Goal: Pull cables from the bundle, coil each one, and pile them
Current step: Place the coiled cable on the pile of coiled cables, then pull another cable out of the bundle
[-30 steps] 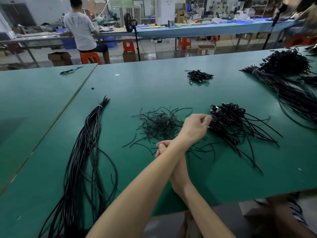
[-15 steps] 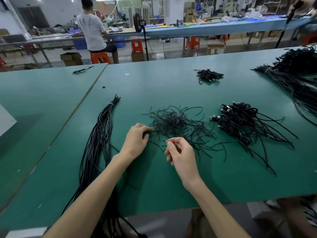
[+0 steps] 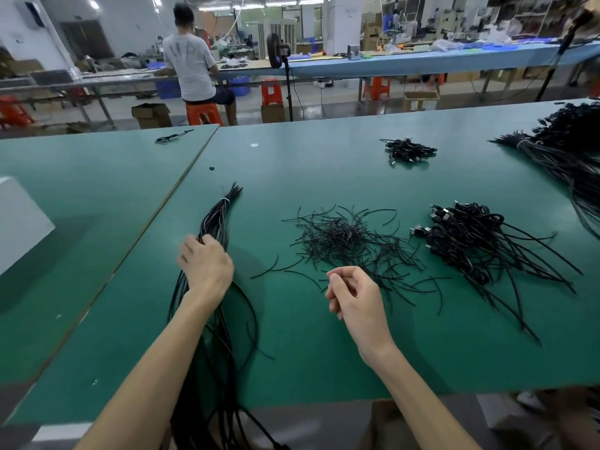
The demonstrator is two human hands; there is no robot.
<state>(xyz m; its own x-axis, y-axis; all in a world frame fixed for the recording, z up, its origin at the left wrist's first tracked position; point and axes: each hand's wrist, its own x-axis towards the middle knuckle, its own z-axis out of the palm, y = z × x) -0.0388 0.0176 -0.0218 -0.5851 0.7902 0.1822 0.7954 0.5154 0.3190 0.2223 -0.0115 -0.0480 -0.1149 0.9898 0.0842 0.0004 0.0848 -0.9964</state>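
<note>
On the green bench (image 3: 324,336), the left hand (image 3: 206,266) is lying over the long cable bundle (image 3: 216,222), fingers (image 3: 188,246) curling around its strands, while the right hand (image 3: 352,292) is hovering loosely curled, gripping nothing I can make out. Coiled cables are sitting piled (image 3: 467,238) at right, beyond the loose ties (image 3: 344,238).

Bare green table (image 3: 292,345) between bundle (image 3: 217,219) and scraps (image 3: 344,238) — passable.
</note>
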